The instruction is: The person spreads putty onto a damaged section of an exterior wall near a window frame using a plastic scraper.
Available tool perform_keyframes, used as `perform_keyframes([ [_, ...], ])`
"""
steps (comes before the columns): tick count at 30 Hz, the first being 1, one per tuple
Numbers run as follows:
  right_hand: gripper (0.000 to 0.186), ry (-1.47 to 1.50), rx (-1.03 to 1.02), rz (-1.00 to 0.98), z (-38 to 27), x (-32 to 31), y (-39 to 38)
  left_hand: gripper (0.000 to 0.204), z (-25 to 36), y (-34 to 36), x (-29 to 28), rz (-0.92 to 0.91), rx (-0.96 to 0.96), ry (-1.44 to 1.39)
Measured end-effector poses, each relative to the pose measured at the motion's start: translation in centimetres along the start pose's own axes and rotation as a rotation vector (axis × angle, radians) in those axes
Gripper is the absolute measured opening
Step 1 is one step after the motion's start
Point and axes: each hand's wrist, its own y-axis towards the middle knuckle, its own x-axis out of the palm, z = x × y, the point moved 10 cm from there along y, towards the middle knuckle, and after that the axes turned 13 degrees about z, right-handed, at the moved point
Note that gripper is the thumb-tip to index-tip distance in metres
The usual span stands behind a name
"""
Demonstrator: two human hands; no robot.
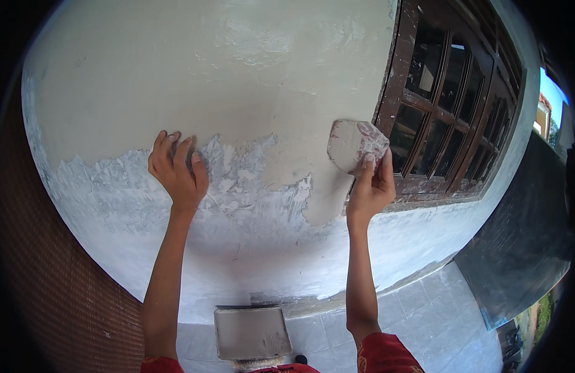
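Observation:
A cream wet coat (144, 87) covers the upper wall, with a ragged edge over pale, rougher grey-white surface (250, 224) below. My left hand (178, 171) rests at that edge, fingers apart and bent against the wall, holding no tool. My right hand (374, 186) grips a flat, putty-smeared scraper (346, 143) by its right side, with its face against or very near the wall beside the window frame. Below, between my forearms, a rectangular tray (250, 332) holds grey-cream paste.
A brown wooden window (436, 112) with small panes fills the wall's right part. A woven brown panel (82, 255) stands at the left. A large dark board (517, 230) is at the right. Grey floor tiles (418, 317) show below, with daylight and greenery at the far right.

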Motion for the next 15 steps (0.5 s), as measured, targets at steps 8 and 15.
perform_keyframes([
  [8, 0.035, -0.089, -0.135, -0.331, -1.6, 3.3, -4.1, 0.027, 0.2, 0.1, 0.2, -0.003, 0.011, -0.028],
  [15, 0.039, 0.03, 0.054, -0.068, 0.2, -1.5, 0.6, 0.026, 0.0, -0.2, 0.1, 0.004, -0.006, -0.005],
])
